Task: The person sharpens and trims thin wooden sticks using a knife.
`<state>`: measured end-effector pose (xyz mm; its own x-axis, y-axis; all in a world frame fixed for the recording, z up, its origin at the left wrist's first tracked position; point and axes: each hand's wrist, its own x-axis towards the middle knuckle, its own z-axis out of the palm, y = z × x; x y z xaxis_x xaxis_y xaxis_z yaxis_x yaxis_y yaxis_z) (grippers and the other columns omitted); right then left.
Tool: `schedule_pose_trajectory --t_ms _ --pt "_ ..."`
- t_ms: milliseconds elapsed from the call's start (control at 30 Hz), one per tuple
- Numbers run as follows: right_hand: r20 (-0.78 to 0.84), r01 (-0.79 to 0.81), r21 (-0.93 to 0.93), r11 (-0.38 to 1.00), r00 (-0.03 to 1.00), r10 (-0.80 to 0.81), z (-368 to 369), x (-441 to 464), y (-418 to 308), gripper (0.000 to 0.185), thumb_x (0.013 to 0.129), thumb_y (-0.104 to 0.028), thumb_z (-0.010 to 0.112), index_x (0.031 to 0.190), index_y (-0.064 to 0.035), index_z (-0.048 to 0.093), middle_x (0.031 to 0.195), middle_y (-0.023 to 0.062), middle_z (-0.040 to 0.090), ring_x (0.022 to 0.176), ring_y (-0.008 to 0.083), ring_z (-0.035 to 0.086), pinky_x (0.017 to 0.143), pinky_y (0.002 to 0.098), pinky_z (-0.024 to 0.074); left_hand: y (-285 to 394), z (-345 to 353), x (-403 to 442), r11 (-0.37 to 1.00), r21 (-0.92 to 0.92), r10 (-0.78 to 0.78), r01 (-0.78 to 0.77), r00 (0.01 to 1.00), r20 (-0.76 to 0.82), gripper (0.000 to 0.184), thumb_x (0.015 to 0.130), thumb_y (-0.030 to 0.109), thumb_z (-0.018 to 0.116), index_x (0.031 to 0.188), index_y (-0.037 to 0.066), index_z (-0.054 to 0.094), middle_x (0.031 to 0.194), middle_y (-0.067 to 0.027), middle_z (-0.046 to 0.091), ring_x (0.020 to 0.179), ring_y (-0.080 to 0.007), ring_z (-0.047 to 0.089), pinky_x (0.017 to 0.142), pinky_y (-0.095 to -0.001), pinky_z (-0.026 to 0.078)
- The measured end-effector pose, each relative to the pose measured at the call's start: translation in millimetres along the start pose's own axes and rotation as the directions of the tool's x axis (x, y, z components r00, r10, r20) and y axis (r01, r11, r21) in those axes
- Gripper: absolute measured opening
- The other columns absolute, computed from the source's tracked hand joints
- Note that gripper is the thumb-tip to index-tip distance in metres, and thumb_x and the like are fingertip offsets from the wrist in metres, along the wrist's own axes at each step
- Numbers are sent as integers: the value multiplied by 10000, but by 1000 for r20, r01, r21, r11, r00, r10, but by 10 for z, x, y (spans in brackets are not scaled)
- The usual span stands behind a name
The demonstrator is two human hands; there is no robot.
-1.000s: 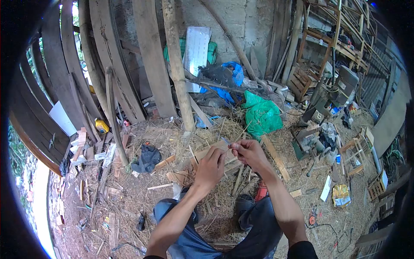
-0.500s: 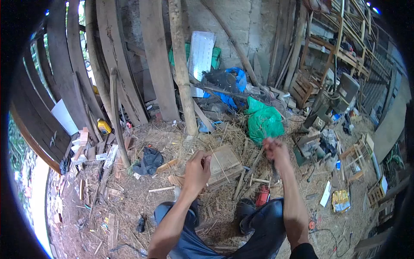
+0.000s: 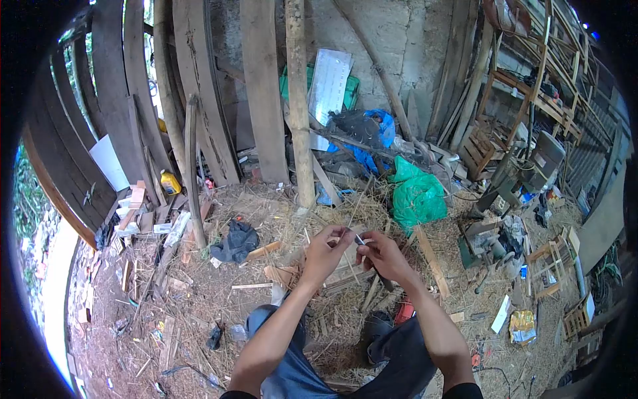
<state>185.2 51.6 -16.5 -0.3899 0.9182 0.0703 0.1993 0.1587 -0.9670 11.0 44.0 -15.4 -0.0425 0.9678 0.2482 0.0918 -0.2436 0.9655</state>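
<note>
My left hand (image 3: pixel 327 251) is closed, its thumb and fingers pinching a thin stick (image 3: pixel 359 201) that slants up and away from the fingertips. Close beside it, my right hand (image 3: pixel 385 256) is curled round a knife (image 3: pixel 359 239); a short bright piece of blade shows between the two hands, and a dark part hangs below the right palm. The fingers hide most of the knife. Both hands are above the straw-strewn floor, in front of my bent knees. Partly behind the hands lies a wooden block (image 3: pixel 340 282).
A green plastic bag (image 3: pixel 419 203) lies ahead to the right, near a wooden post (image 3: pixel 299 106). A dark cloth (image 3: pixel 236 241) and a yellow bottle (image 3: pixel 170 182) are at left. Something red (image 3: pixel 404 311) lies by my right foot. Wood scraps and a machine (image 3: pixel 541 159) stand at right.
My right hand has moved left and up to meet my left hand, bringing the knife to the stick. My left hand has risen slightly rightward. The view has shifted a little.
</note>
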Motion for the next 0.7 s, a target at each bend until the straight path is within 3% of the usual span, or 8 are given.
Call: schedule_pose_trajectory --t_ms 67,200,267,300,433,533,667,700 --pt "50 -12 51 999 999 9 27 -1 -83 211 936 -115 523 1104 7 486 719 54 605 551 99 549 497 250 437 -13 -10 9 993 -115 2 9 996 89 145 879 113 617 940 -17 606 849 -39 625 795 -91 564 706 -247 448" --pt "68 -56 132 990 997 48 48 -37 -112 263 921 -162 561 1110 2 480 736 67 614 551 100 554 496 256 435 -139 -49 54 991 -131 -32 35 999 30 114 875 96 618 933 -2 611 839 -35 624 789 -87 562 701 -239 442" --pt "114 -152 -282 947 975 190 -13 -85 -52 318 894 -235 607 1084 -2 503 722 94 614 587 151 583 523 314 447 -116 -80 67 985 -173 -14 3 998 -62 99 875 93 619 919 5 611 828 -21 618 762 -75 552 684 -223 435" --pt "177 72 -542 838 984 31 -88 -74 127 358 860 -295 641 1023 6 537 698 155 605 621 259 595 562 372 446 -115 -108 80 986 -166 -15 4 997 -70 99 875 93 619 919 5 611 828 -21 618 762 -75 552 684 -223 435" --pt "-108 29 -614 789 987 -121 -116 -85 174 329 861 -296 604 875 32 575 681 229 586 657 389 589 580 423 433 -86 -142 75 990 -140 -4 -16 990 -143 103 895 119 599 915 18 605 775 -2 589 657 -52 497 595 -215 413" --pt "-293 -181 -595 783 956 -2 -212 -93 -182 307 879 -257 559 777 30 596 611 205 583 609 384 597 571 446 432 17 -123 34 982 -184 -53 29 990 -127 117 921 139 564 940 28 596 756 0 569 601 -42 449 524 -212 380" --pt "-387 -19 -494 869 900 -200 -181 31 185 227 857 -179 538 769 11 626 606 152 608 597 356 599 578 433 459 -47 12 6 918 -369 -144 147 989 35 134 943 146 526 1006 40 577 770 -6 545 571 -35 414 457 -186 325" --pt "-280 178 -620 765 860 -427 -176 62 168 158 831 -139 541 866 -8 623 682 138 632 692 343 618 621 430 480 -22 37 7 918 -368 -141 149 989 49 134 943 146 526 1006 40 577 770 -6 545 571 -35 414 457 -186 325"
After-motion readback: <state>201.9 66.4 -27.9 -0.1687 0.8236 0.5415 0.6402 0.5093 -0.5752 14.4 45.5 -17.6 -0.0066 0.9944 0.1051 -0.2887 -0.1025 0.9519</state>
